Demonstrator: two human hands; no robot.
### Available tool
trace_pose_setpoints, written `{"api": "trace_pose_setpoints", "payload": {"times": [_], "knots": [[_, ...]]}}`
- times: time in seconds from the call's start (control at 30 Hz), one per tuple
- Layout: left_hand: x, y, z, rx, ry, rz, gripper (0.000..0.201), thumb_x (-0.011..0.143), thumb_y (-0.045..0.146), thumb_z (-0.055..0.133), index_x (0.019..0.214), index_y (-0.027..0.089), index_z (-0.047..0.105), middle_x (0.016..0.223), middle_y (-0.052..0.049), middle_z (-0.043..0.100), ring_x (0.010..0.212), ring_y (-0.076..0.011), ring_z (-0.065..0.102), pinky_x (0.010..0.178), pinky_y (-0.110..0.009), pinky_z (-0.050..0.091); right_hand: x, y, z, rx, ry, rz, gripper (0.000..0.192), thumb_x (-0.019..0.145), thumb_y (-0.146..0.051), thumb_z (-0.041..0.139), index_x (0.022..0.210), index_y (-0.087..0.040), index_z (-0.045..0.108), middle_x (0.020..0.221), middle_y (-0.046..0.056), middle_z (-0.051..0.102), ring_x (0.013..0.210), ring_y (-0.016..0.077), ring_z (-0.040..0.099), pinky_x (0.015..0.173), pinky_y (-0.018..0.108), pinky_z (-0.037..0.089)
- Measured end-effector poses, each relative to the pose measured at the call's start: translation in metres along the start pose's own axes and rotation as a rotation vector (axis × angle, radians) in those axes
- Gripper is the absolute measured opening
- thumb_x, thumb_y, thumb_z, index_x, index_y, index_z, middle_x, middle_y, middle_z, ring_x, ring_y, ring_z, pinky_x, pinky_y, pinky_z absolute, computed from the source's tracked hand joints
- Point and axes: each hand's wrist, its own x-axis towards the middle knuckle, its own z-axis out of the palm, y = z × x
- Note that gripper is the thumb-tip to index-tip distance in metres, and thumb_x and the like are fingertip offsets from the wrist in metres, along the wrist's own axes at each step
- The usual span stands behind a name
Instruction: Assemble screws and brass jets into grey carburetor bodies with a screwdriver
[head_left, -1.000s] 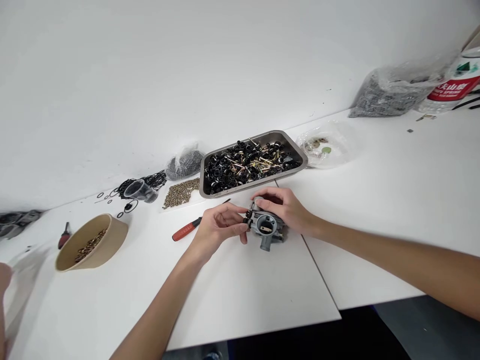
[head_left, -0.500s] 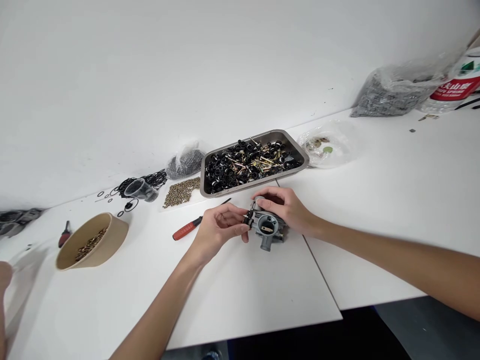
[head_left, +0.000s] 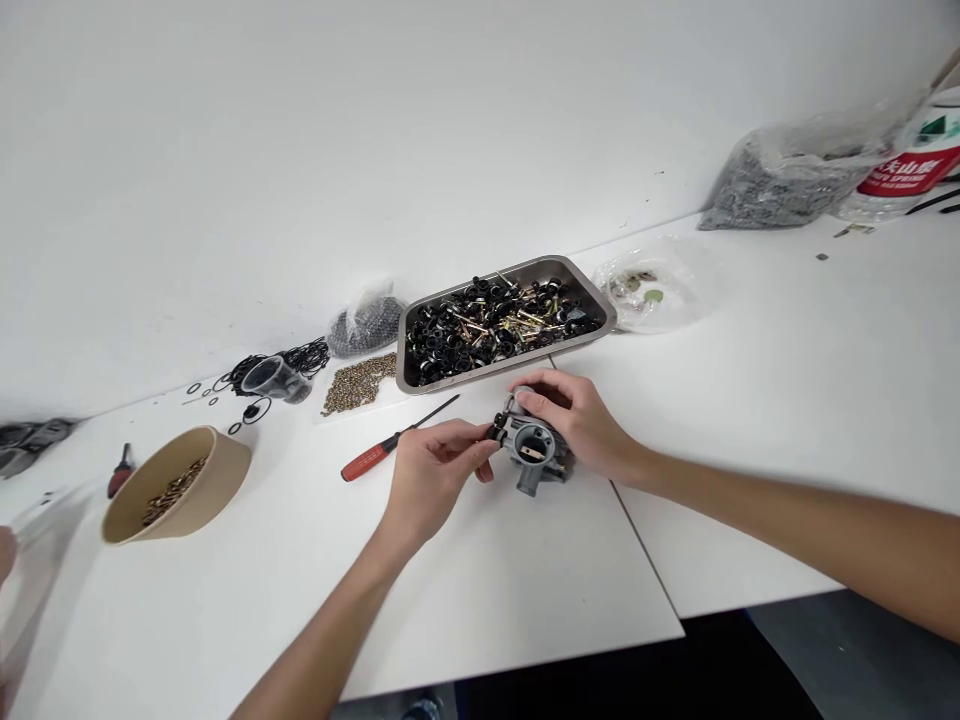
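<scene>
A grey metal carburetor body [head_left: 534, 453] sits on the white table [head_left: 480, 590], its round bore facing me. My right hand [head_left: 581, 420] wraps around its right and far side and steadies it. My left hand [head_left: 435, 475] pinches a small black part [head_left: 495, 433] with thumb and fingers and presses it against the carburetor's upper left corner. Both hands meet at that corner.
Behind the hands stands a metal tray [head_left: 585, 290] of black rings and brass pins. A red-handled screwdriver [head_left: 375, 457], a pile of brass bits [head_left: 360, 382], a tan bowl [head_left: 176, 485], black O-rings [head_left: 281, 362] and plastic bags [head_left: 787, 180] lie around. Another person's hand shows at the left edge.
My left hand's fingers have shifted slightly on the small black part at the carburetor's corner. The view has drifted a little; the right hand keeps its hold.
</scene>
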Motion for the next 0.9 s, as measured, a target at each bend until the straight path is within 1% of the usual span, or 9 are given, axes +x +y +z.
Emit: {"api": "trace_pose_setpoints", "payload": {"times": [0.1, 0.2, 0.27, 0.33, 0.47, 0.6, 0.73, 0.8, 0.9], "knots": [[-0.002, -0.005, 0.006, 0.054, 0.051, 0.112, 0.009, 0.078, 0.022, 0.071, 0.083, 0.018, 0.077, 0.062, -0.002, 0.066, 0.054, -0.0095, 0.058, 0.054, -0.022, 0.046, -0.002, -0.001, 0.001, -0.009, 0.034, 0.008, 0.021, 0.089, -0.034, 0.060, 0.097, -0.016, 0.066, 0.084, 0.001, 0.066, 0.077, 0.0126, 0.060, 0.068, 0.024, 0.046], [-0.004, -0.010, 0.009, 0.115, 0.080, 0.227, 0.011, 0.081, 0.023, 0.068, 0.087, 0.019, 0.077, 0.063, -0.002, 0.065, 0.058, -0.0109, 0.059, 0.057, -0.024, 0.046, -0.002, -0.001, 0.002, -0.010, 0.042, 0.015, 0.021, 0.089, -0.034, 0.060, 0.097, -0.015, 0.066, 0.082, 0.001, 0.065, 0.075, 0.0122, 0.059, 0.068, 0.024, 0.046], [-0.004, -0.011, 0.009, 0.134, 0.087, 0.272, 0.013, 0.082, 0.024, 0.067, 0.089, 0.020, 0.077, 0.063, -0.002, 0.065, 0.060, -0.0120, 0.060, 0.057, -0.025, 0.046, -0.001, 0.000, 0.003, -0.015, 0.038, 0.011, 0.021, 0.088, -0.034, 0.060, 0.097, -0.016, 0.065, 0.082, 0.002, 0.065, 0.074, 0.0121, 0.059, 0.068, 0.024, 0.046], [-0.005, -0.012, 0.009, 0.126, 0.084, 0.255, 0.013, 0.082, 0.025, 0.067, 0.088, 0.020, 0.077, 0.065, -0.002, 0.066, 0.059, -0.0126, 0.060, 0.058, -0.026, 0.046, 0.000, 0.000, 0.003, -0.019, 0.031, 0.011, 0.022, 0.088, -0.034, 0.060, 0.097, -0.015, 0.065, 0.082, 0.002, 0.065, 0.074, 0.0124, 0.058, 0.067, 0.024, 0.045], [-0.008, -0.010, 0.013, 0.054, 0.094, 0.162, 0.012, 0.080, 0.027, 0.070, 0.085, 0.018, 0.076, 0.070, -0.003, 0.067, 0.055, -0.0133, 0.061, 0.057, -0.028, 0.050, -0.001, -0.001, 0.003, -0.027, 0.035, 0.009, 0.022, 0.088, -0.034, 0.060, 0.098, -0.015, 0.065, 0.082, 0.002, 0.064, 0.074, 0.0131, 0.058, 0.066, 0.025, 0.045], [-0.010, -0.010, 0.017, 0.055, 0.131, 0.212, 0.012, 0.082, 0.026, 0.068, 0.087, 0.018, 0.074, 0.071, -0.002, 0.065, 0.053, -0.0124, 0.060, 0.057, -0.027, 0.052, -0.002, -0.001, 0.003, -0.036, 0.043, -0.002, 0.022, 0.088, -0.034, 0.060, 0.096, -0.015, 0.066, 0.083, 0.003, 0.064, 0.076, 0.0139, 0.058, 0.066, 0.025, 0.044], [-0.012, -0.009, 0.016, 0.114, 0.122, 0.232, 0.013, 0.083, 0.026, 0.065, 0.090, 0.018, 0.073, 0.069, -0.001, 0.063, 0.054, -0.0109, 0.060, 0.056, -0.025, 0.050, 0.001, -0.002, 0.002, -0.037, 0.037, 0.001, 0.022, 0.087, -0.033, 0.060, 0.095, -0.014, 0.067, 0.083, 0.004, 0.065, 0.075, 0.0137, 0.058, 0.065, 0.024, 0.044], [-0.011, -0.006, 0.013, 0.097, 0.090, 0.169, 0.014, 0.082, 0.029, 0.068, 0.087, 0.016, 0.072, 0.070, -0.002, 0.065, 0.054, -0.0114, 0.061, 0.057, -0.025, 0.051, 0.004, -0.002, 0.001, -0.023, -0.002, 0.003, 0.023, 0.086, -0.034, 0.061, 0.095, -0.013, 0.066, 0.083, 0.004, 0.065, 0.073, 0.0134, 0.058, 0.064, 0.025, 0.045], [-0.005, -0.002, 0.009, -0.010, 0.007, 0.012, 0.021, 0.075, 0.032, 0.075, 0.082, 0.013, 0.068, 0.070, -0.004, 0.068, 0.057, -0.0143, 0.064, 0.058, -0.026, 0.052, 0.009, -0.003, 0.000, 0.013, -0.079, 0.004, 0.025, 0.084, -0.035, 0.063, 0.093, -0.012, 0.065, 0.080, 0.005, 0.064, 0.070, 0.0133, 0.058, 0.062, 0.025, 0.045]]}}
